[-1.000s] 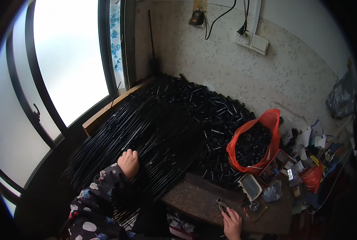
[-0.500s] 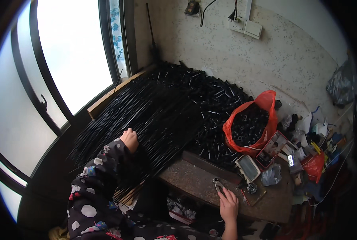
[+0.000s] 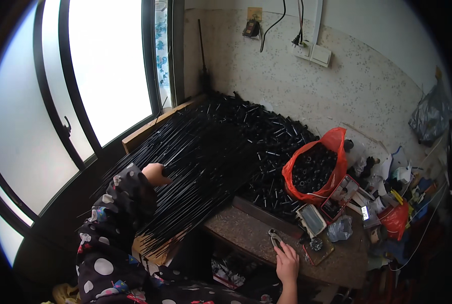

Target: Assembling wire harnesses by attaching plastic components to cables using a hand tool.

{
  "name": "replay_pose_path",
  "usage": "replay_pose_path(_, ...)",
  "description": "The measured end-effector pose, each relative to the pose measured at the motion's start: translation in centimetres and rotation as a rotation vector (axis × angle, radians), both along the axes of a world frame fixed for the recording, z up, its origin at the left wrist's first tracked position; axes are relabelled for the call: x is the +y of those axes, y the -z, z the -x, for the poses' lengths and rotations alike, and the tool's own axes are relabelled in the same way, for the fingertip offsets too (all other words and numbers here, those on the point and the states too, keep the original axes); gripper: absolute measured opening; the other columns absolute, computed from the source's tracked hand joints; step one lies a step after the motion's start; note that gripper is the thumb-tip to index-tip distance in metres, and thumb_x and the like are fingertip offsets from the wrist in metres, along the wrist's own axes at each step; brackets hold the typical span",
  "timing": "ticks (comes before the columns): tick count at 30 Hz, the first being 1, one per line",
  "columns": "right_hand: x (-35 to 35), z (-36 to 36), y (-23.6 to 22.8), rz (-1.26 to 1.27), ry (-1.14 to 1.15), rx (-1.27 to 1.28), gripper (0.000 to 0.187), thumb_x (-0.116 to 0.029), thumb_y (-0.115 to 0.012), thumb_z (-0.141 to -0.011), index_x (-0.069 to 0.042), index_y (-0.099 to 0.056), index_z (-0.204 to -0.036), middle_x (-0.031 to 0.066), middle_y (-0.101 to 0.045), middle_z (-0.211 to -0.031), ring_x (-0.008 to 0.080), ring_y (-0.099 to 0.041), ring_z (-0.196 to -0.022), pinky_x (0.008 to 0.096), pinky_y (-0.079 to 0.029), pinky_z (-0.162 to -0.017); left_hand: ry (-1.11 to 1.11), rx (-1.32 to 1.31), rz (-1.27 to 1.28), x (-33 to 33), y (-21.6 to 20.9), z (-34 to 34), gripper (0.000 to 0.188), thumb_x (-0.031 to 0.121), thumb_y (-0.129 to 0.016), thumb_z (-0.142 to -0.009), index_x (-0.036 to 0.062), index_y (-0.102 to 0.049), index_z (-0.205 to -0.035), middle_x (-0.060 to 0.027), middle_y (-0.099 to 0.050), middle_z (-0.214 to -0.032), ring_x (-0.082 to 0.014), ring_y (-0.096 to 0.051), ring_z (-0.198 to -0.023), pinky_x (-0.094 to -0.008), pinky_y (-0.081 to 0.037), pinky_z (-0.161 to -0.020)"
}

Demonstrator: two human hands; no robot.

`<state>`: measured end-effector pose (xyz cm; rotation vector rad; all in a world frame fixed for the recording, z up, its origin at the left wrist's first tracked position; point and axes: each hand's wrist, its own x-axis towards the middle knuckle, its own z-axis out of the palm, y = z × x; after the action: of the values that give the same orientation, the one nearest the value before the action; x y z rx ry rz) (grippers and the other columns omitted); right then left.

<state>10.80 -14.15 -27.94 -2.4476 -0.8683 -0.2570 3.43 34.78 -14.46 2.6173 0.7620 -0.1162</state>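
Many thin black rods lie side by side in a wide bundle across the left of the table. My left hand, in a dark dotted sleeve, is over their left part. Its fingers are curled in, and whatever they hold among the rods is hidden. My right hand rests near the front edge of the table. It is closed round the handles of small metal pliers, whose jaws point away from me. Behind the rods lies a heap of short black tubes.
A red plastic bag of small black parts stands at the right. Before it are a long dark bar, a shallow tray and a clear plastic bag. Clutter fills the far right. A window borders the left.
My left hand has moved left across the rods. My right hand keeps the pliers in about the same place on the table. The whole view has tilted slightly upward.
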Motion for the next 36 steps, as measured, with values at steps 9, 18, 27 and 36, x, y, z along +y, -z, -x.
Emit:
replay_pose_path(9,0.1,-0.2,0.3,-0.034,-0.027,-0.001,0.029,-0.006,-0.059,-0.075,-0.013,-0.064,-0.103,0.0039,-0.055,-0.118,0.0251,-0.049,-0.11,0.0385,-0.039,-0.089,-0.083,0.086,-0.235,0.5,-4.8,0.5,0.056,0.054,-0.055,-0.08,0.0,-0.066,-0.084,-0.018,-0.063,-0.076,-0.031,-0.062,-0.075,-0.0371,-0.048,-0.069)
replay_pose_path(18,0.1,-0.3,0.0,-0.059,-0.011,0.008,0.028,-0.007,-0.058,-0.075,-0.013,-0.065,-0.102,0.0035,-0.056,-0.117,0.0246,-0.049,-0.109,0.0381,-0.039,-0.088,-0.209,0.012,-0.113,1.4,-14.8,6.1,0.039,0.037,-0.059,-0.083,-0.0011,-0.067,-0.089,-0.0115,-0.064,-0.074,-0.0196,-0.06,-0.068,-0.0303,-0.048,-0.067)
replay_pose_path(27,0.0,-0.2,0.6,-0.092,-0.034,0.019,0.027,-0.008,-0.057,-0.076,-0.013,-0.065,-0.102,0.0036,-0.056,-0.117,0.0244,-0.049,-0.11,0.0383,-0.039,-0.09,-0.291,0.178,-0.224,-1.5,-20.3,7.4,0.037,0.034,-0.057,-0.085,-0.0017,-0.067,-0.084,-0.0099,-0.065,-0.069,-0.0176,-0.06,-0.057,-0.0269,-0.049,-0.058)
replay_pose_path(36,-0.4,-0.2,0.4,-0.082,-0.008,0.002,0.026,-0.008,-0.057,-0.076,-0.012,-0.065,-0.101,0.0039,-0.057,-0.116,0.0242,-0.05,-0.109,0.0378,-0.039,-0.089,-0.122,-0.873,0.295,-2.7,-18.9,6.9,0.029,0.028,-0.043,-0.094,0.0072,-0.047,-0.075,0.0036,-0.039,-0.054,-0.0057,-0.032,-0.043,-0.02,-0.03,-0.041)
